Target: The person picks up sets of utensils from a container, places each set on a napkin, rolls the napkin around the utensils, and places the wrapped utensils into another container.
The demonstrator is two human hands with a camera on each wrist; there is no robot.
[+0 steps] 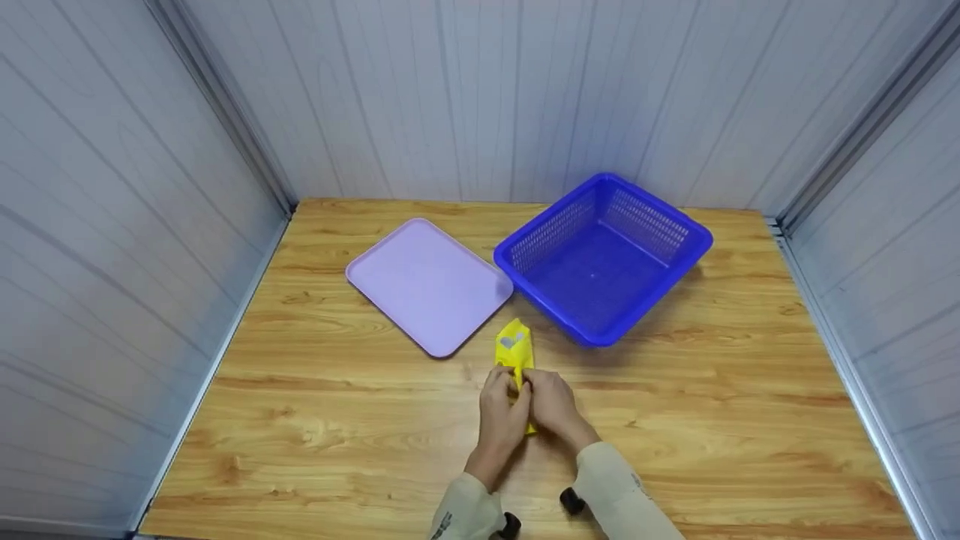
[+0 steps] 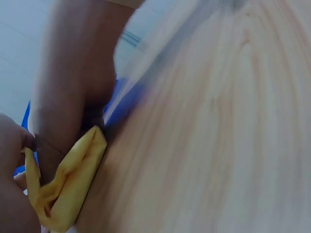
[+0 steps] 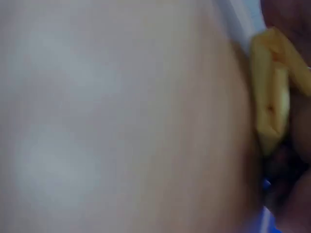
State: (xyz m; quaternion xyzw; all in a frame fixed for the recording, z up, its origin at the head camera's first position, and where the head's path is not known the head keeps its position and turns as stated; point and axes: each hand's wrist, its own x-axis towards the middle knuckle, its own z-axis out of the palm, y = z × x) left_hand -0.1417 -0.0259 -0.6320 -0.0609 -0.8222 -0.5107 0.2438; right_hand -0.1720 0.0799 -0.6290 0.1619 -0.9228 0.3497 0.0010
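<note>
A narrow folded piece of yellow cloth point(image 1: 514, 343) with grey print near its far end lies on the wooden table. My left hand point(image 1: 501, 416) pinches its left side between thumb and curled fingers. Close against it, my right hand point(image 1: 555, 405) grips the opposite side. The hands cover the middle of the cloth, and a small yellow tip shows below them. In the left wrist view, the cloth point(image 2: 80, 182) has a loose fold standing up. Its folded layers also show in the right wrist view, where the cloth point(image 3: 269, 97) sits at the right edge.
Beyond the hands to the left lies a flat pink-purple tray point(image 1: 427, 289). A blue plastic basket point(image 1: 600, 337) with perforated sides stands at the back right, beside the tray's corner. Pale panel walls point(image 1: 480, 97) enclose the wooden table point(image 1: 337, 435) at the back and sides.
</note>
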